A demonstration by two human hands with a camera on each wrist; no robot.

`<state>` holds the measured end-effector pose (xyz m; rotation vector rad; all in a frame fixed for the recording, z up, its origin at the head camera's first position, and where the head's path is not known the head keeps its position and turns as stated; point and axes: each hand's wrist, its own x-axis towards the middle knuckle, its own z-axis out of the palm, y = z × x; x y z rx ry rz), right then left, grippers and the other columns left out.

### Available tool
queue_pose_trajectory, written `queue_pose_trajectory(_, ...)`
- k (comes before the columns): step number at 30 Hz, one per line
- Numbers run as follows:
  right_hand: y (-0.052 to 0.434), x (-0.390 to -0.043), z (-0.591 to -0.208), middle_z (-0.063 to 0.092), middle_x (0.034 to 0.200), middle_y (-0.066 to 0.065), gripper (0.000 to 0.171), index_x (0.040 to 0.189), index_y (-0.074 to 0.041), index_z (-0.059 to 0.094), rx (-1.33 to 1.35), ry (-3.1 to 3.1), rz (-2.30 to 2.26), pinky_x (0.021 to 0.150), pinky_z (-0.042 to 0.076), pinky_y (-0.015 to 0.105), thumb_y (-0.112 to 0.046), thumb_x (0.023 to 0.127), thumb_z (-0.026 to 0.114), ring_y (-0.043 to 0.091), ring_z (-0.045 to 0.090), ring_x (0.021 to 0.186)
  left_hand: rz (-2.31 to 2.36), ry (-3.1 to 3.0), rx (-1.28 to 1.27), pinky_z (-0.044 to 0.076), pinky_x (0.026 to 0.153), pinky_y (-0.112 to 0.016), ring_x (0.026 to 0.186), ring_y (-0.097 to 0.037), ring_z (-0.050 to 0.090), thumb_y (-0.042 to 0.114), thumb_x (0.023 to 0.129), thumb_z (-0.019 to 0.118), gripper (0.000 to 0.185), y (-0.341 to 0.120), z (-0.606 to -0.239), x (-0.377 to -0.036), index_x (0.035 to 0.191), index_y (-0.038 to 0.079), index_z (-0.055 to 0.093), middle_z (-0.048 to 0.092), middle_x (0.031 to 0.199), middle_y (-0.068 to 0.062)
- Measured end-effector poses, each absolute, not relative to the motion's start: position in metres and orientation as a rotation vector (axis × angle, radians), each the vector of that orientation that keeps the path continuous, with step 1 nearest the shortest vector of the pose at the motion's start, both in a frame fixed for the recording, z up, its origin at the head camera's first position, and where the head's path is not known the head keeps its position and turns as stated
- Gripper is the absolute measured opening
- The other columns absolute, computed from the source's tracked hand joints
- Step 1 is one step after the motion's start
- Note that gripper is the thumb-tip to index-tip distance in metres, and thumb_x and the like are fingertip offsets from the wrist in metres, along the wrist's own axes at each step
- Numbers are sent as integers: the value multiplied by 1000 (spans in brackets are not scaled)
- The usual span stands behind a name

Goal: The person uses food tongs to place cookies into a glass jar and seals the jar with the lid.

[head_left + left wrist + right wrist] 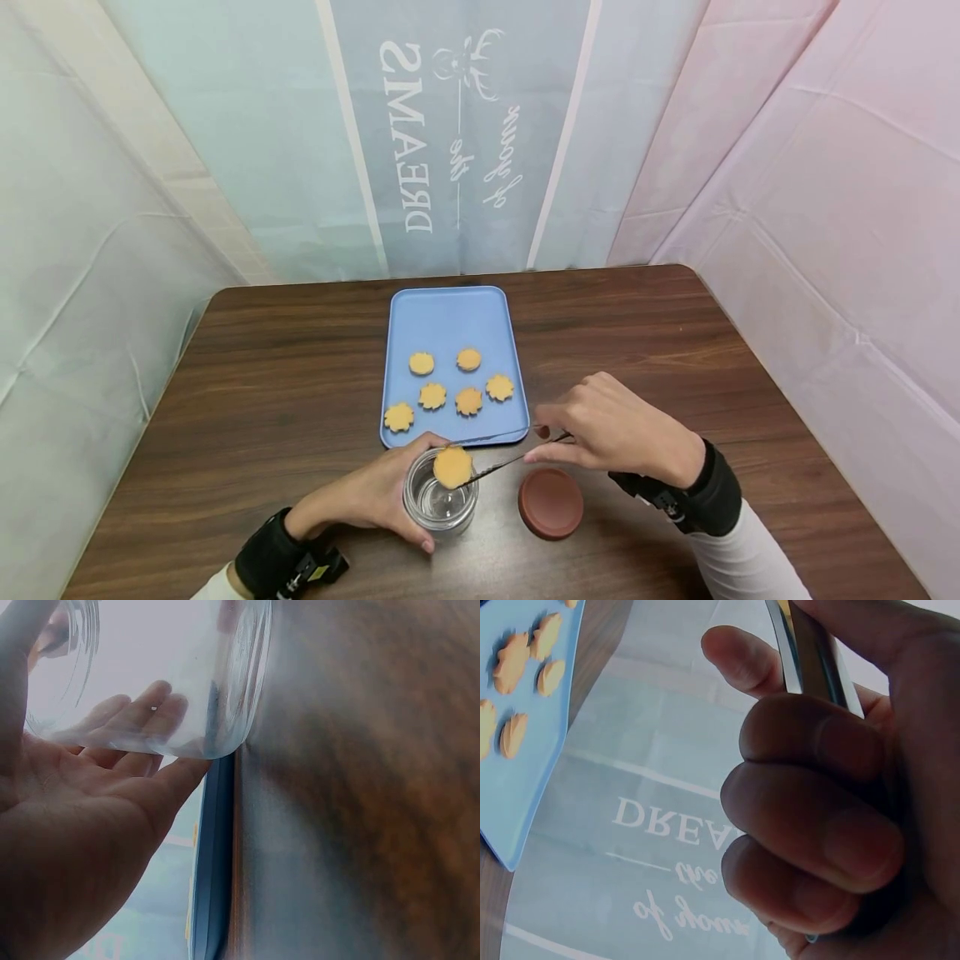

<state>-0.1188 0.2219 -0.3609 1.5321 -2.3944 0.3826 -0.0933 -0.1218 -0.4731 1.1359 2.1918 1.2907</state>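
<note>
My left hand (382,496) is wrapped round the side of a clear glass jar (441,505), which stands upright on the table with its mouth uncovered. In the left wrist view, fingers show through the glass of the jar (172,645). My right hand (615,427) grips metal tongs (504,466), with several fingers curled round the handle in the right wrist view. At the tips of the tongs, a flower-shaped cookie (453,467) lies over the jar's mouth. A round reddish-brown lid (551,502) rests on the table below the right hand.
A blue tray (450,318) lies just beyond the jar, holding several flower-shaped cookies such as this one (469,402). Beneath everything is a dark wooden table (300,367), with a printed cloth (465,150) hanging behind and pale fabric at both sides.
</note>
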Motion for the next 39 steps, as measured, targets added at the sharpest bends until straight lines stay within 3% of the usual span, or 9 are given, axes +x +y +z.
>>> queue_pose_trajectory(17, 215, -115, -364, 40, 54, -20, 40, 80, -24, 68, 1554, -2417, 340, 47, 19, 13, -60, 99, 67, -7, 24, 50, 1329, 2137, 1167, 49, 112, -37, 130, -14, 58, 34, 69, 102, 99, -123, -477, -96, 147, 19, 44, 61, 142, 1)
queue_pose_trajectory(27, 216, -115, -360, 46, 58, -22, 35, 85, -26, 69, 1529, -2467, 416, 48, 23, 12, -59, 99, 68, -11, 29, 52, 1370, 2100, 1196, 48, 113, -37, 128, -21, 63, 29, 70, 102, 97, -122, -477, -96, 146, 22, 44, 65, 137, 3)
queue_pose_trajectory(39, 219, -117, -361, 46, 57, -22, 37, 86, -25, 71, 1489, -2484, 426, 48, 21, 12, -60, 98, 68, -12, 27, 51, 1378, 2057, 1162, 46, 116, -40, 131, -25, 61, 31, 71, 101, 95, -122, -476, -97, 147, 24, 43, 65, 140, -3)
